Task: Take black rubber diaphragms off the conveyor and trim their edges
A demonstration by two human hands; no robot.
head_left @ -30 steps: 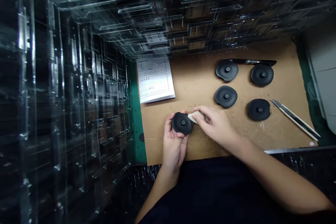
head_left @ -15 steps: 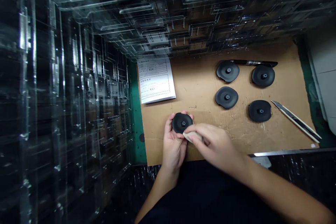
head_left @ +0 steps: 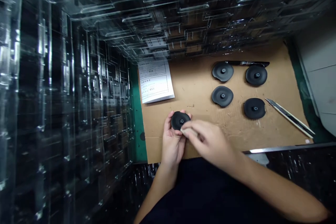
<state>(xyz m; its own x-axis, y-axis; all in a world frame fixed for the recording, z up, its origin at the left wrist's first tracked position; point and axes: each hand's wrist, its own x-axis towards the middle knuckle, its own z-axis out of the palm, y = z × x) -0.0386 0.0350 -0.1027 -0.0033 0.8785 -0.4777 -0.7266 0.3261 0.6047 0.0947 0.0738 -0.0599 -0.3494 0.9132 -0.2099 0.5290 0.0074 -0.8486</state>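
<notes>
A round black plastic part [head_left: 177, 120] with a small raised post in its middle rests in my left hand [head_left: 172, 143], whose fingers curl round its rim. My right hand [head_left: 208, 140] pinches a pale, folded cloth-like piece [head_left: 189, 132] against the lower right edge of that part. What the pale piece is made of, I cannot tell. Several similar black parts lie to the right on the cardboard, among them one at the upper left [head_left: 223, 71] and one at the lower right [head_left: 254, 108] of the group.
Brown cardboard [head_left: 199, 91] covers the green work surface. On it lie a printed paper slip [head_left: 156, 82], a black marker [head_left: 246, 63] and a utility knife [head_left: 290, 117]. Stacked clear plastic trays [head_left: 86, 112] rise at the left and along the back.
My right hand has shifted slightly left with the pale piece along the part's edge. The whole view has turned a little, so the objects at right appear further left.
</notes>
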